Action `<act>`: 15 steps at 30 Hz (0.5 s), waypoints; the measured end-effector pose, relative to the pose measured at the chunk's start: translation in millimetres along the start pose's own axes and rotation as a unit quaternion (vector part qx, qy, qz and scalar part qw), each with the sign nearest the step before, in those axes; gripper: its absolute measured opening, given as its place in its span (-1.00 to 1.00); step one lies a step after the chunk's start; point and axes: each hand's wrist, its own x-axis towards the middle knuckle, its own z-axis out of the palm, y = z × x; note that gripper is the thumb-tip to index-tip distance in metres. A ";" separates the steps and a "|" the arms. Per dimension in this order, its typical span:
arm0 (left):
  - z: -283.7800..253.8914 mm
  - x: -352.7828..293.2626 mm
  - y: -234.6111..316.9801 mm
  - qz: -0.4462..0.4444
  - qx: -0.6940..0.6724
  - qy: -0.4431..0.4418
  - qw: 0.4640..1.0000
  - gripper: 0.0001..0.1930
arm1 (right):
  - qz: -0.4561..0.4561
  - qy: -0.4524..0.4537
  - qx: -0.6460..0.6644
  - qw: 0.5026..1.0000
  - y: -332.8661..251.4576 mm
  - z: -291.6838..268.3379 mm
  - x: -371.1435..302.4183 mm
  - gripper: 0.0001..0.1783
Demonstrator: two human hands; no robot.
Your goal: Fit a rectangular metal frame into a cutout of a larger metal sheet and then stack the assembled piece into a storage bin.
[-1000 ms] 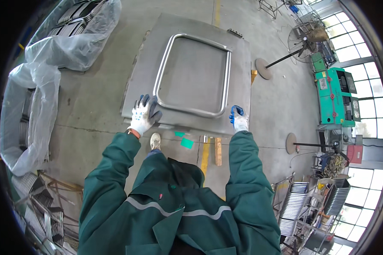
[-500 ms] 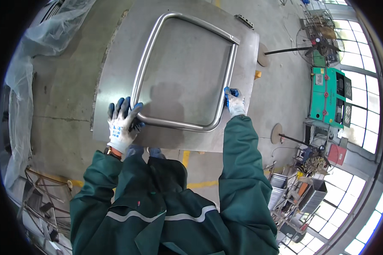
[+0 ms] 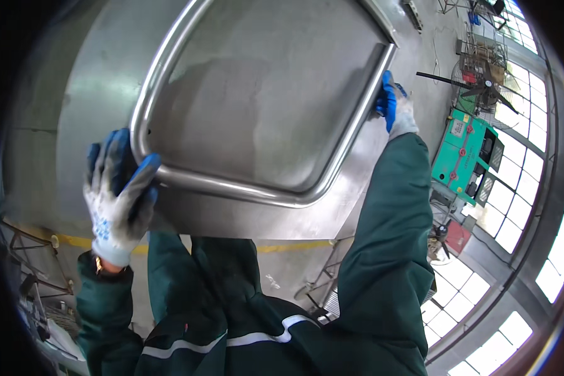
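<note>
A bent metal tube frame (image 3: 232,188), rounded at its near corners, lies over a flat grey metal sheet (image 3: 232,219). My left hand (image 3: 116,197), in a white glove with blue-grey fingers, is at the frame's near left corner. Its fingers are spread, and the thumb tip meets the tube. On the right side of the frame, near the joint in the tube, my right hand (image 3: 396,108) wears a similar glove. Its fingers are closed against the outer side of the tube; part of them is hidden.
A small slotted metal piece (image 3: 412,15) lies at the sheet's far right edge. Beyond it stand a black fan (image 3: 487,88) and a green machine (image 3: 467,155), with windows along the wall. A yellow line (image 3: 288,247) crosses the floor near my legs.
The frame and sheet now look larger and closer as my view has shifted. My hands appear farther apart, the right one higher along the tube and nearer its joint.
</note>
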 end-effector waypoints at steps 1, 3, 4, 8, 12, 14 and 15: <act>-1.0 -1.0 -0.8 0.006 0.021 -0.005 1.000 -0.52 | -0.017 -0.026 0.014 0.999 2.9 -3.0 1.5 -0.54; 2.1 -10.0 -11.3 0.021 0.049 -0.004 0.999 -0.53 | -0.038 -0.052 0.011 0.998 6.6 -3.7 5.9 -0.51; 5.7 -16.5 -19.0 0.031 0.056 0.002 0.998 -0.53 | -0.042 -0.060 0.009 0.997 5.3 -4.6 5.7 -0.51; 8.0 -21.0 -26.7 0.029 -0.011 -0.003 1.000 -0.50 | -0.037 -0.085 0.021 0.995 10.9 -9.4 14.8 -0.53; 3.6 -28.8 -35.3 0.044 -0.023 -0.072 0.996 -0.44 | -0.036 -0.125 0.050 0.990 14.1 -15.6 21.0 -0.54; 7.6 -32.4 -34.2 0.034 -0.031 -0.067 0.997 -0.45 | -0.039 -0.142 0.067 0.987 14.6 -19.6 21.6 -0.55; 9.0 -33.8 -33.8 0.029 -0.031 -0.065 0.997 -0.46 | -0.041 -0.151 0.076 0.985 14.6 -19.6 23.1 -0.55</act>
